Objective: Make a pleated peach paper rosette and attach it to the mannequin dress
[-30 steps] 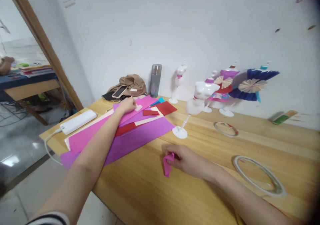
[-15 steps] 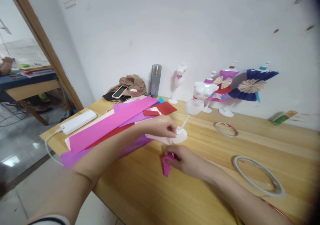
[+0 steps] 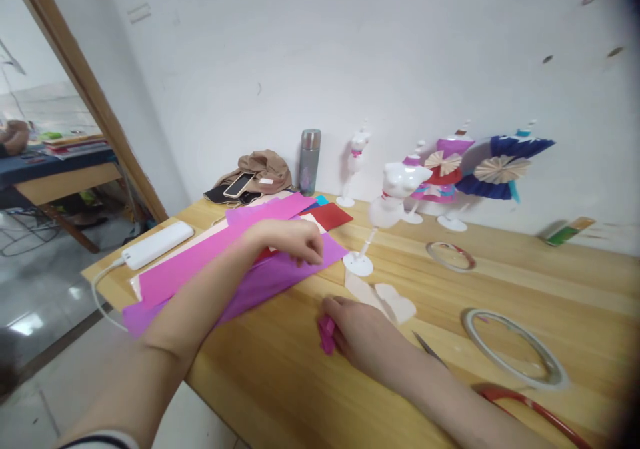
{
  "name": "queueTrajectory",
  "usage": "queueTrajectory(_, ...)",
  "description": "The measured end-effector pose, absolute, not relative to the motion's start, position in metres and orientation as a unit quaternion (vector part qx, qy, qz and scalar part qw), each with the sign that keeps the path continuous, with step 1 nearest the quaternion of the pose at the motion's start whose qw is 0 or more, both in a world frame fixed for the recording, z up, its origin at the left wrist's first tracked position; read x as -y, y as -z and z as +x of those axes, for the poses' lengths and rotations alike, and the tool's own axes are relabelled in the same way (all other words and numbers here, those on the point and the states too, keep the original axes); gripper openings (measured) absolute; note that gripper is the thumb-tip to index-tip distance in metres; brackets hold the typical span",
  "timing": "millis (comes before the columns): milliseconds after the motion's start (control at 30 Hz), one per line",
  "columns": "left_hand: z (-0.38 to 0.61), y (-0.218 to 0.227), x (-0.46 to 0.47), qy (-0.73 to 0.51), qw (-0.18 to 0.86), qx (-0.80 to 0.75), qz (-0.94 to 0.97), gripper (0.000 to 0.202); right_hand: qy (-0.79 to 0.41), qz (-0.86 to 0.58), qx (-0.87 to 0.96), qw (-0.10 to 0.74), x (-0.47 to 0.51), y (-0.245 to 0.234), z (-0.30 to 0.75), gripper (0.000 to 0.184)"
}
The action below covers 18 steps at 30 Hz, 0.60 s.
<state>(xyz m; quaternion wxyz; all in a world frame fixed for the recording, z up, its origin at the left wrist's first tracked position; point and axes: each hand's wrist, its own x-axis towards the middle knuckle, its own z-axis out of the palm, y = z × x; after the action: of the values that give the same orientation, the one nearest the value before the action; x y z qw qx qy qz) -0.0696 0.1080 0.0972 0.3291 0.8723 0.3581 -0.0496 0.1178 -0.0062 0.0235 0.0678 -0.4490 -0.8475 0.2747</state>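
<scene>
My right hand (image 3: 357,329) is closed on a small folded piece of magenta paper (image 3: 327,334) above the wooden table. My left hand (image 3: 296,241) hangs over the purple paper (image 3: 280,276), its fingers curled down with nothing showing in them. Beneath it lies a pile of coloured sheets, with a long magenta strip (image 3: 200,262) on top and a red piece (image 3: 334,216) at the far end. Two cream paper pieces (image 3: 397,302) rest just beyond my right hand. Behind them a white mini mannequin (image 3: 395,189) stands on a round base.
Scissors with a red handle (image 3: 537,409) lie partly under my right forearm. Two tape rolls (image 3: 515,349) sit on the right. Dressed mannequins (image 3: 500,169), a flask (image 3: 310,162) and a cap line the wall. A white power bank (image 3: 157,244) is at the left edge.
My left hand has drawn back to the left, away from the mannequin base. The cream pieces now lie farther right, nearer my right hand. The magenta paper looks more bunched in my right fingers.
</scene>
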Motion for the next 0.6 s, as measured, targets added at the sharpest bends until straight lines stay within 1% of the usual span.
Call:
queueTrajectory(33,-0.082,-0.102,-0.115,0.055,0.275,-0.419,0.864,0.016,-0.276,-0.453,0.845,0.065,0.007,-0.024,0.117,0.033)
queueTrajectory(67,-0.093,-0.104,-0.122,0.055,0.190,-0.496,0.846,0.017,-0.277,-0.457,0.843,0.063,0.007,-0.024,0.117,0.033)
queueTrajectory(100,-0.102,-0.104,-0.129,0.044,0.135,-0.540,0.829,0.018,-0.276,-0.460,0.842,0.062,0.007,-0.024,0.117,0.032)
queueTrajectory(200,-0.121,-0.089,-0.148,0.032,0.040,-0.618,0.785,0.027,-0.267,-0.463,0.843,0.063,0.006,-0.021,0.118,0.031)
queueTrajectory(267,-0.126,-0.078,-0.157,0.044,0.023,-0.635,0.771,0.030,-0.266,-0.454,0.847,0.071,0.006,-0.019,0.119,0.030)
queueTrajectory(400,-0.128,-0.067,-0.165,0.047,0.012,-0.642,0.765,0.028,-0.262,-0.448,0.850,0.089,0.005,-0.022,0.121,0.025)
queueTrajectory(500,-0.132,-0.072,-0.166,0.037,0.012,-0.642,0.765,0.027,-0.261,-0.454,0.846,0.098,0.002,-0.025,0.123,0.024)
queueTrajectory(600,-0.142,-0.086,-0.166,0.019,0.017,-0.643,0.765,0.021,-0.233,-0.477,0.835,0.149,-0.007,-0.024,0.129,0.024)
